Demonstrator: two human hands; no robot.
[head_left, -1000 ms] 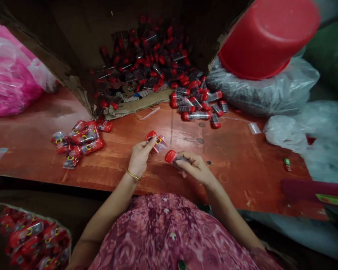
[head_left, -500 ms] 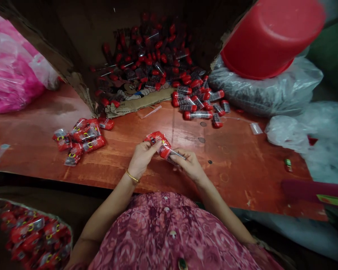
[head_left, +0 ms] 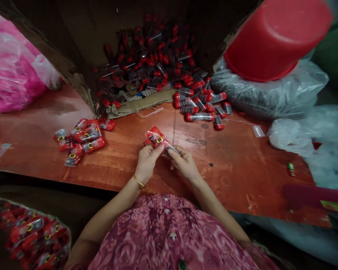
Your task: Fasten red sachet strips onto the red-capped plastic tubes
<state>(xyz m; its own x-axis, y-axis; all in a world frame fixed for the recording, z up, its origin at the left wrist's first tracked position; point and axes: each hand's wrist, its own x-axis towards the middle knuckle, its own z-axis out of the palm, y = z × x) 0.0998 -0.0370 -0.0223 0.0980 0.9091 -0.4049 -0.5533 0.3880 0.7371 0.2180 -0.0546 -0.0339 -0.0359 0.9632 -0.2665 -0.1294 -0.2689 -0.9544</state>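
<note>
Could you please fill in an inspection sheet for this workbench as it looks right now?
Surface: red-brown wooden table, scuffed and stained.
Job's things: red packet with a clear tube partway in; pile of filled packets; loose red-capped tubes spilling from a cardboard box.
Clutter: empty clear sleeve; small green item.
Hands: left hand pinches the packet; right hand grips the tube.
Cables: nothing seen.
Surroundings: upturned red tub on plastic bags; pink bag; bag of packets lower left.
</note>
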